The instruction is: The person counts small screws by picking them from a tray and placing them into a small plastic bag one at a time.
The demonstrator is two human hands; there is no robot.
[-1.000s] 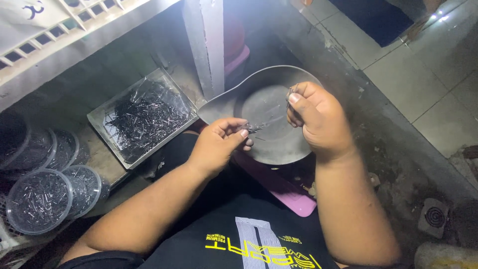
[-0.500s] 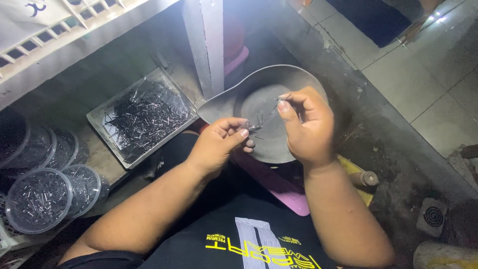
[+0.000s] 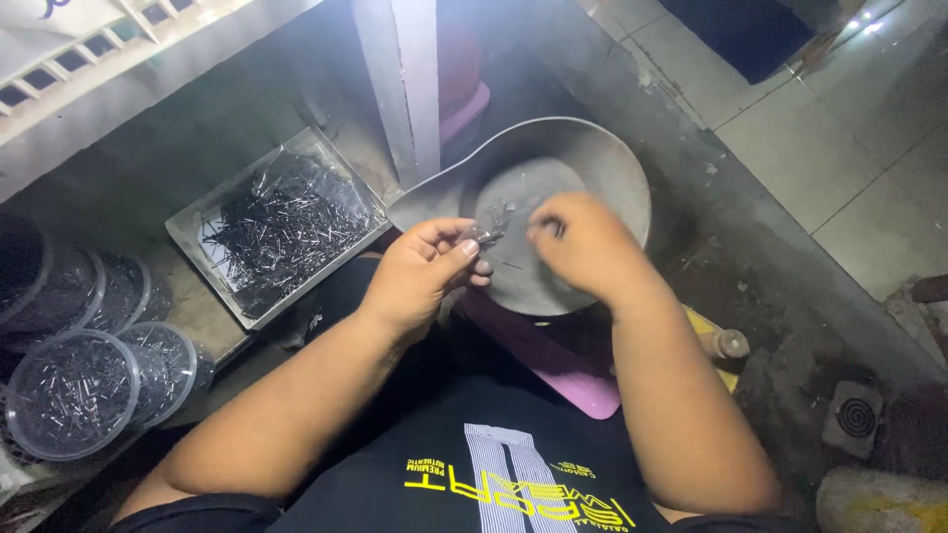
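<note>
My left hand (image 3: 420,271) pinches a small bunch of thin dark metal pins (image 3: 489,232) over a round grey metal pan (image 3: 602,163). My right hand (image 3: 578,242) hovers just right of the bunch above the pan, fingers curled and blurred; whether it holds a pin I cannot tell. A few loose pins lie on the pan's bottom. The pan rests on a pink board (image 3: 553,360) across my lap.
A square clear tray (image 3: 281,222) heaped with dark pins sits to the left. Round clear tubs (image 3: 69,395) with pins stack at the far left. A white post (image 3: 400,89) rises behind the pan. A floor drain (image 3: 854,415) and a small bottle (image 3: 726,343) lie right.
My right hand has come down and left from the pan's far rim to the bunch in my left hand. The left hand has stayed nearly still.
</note>
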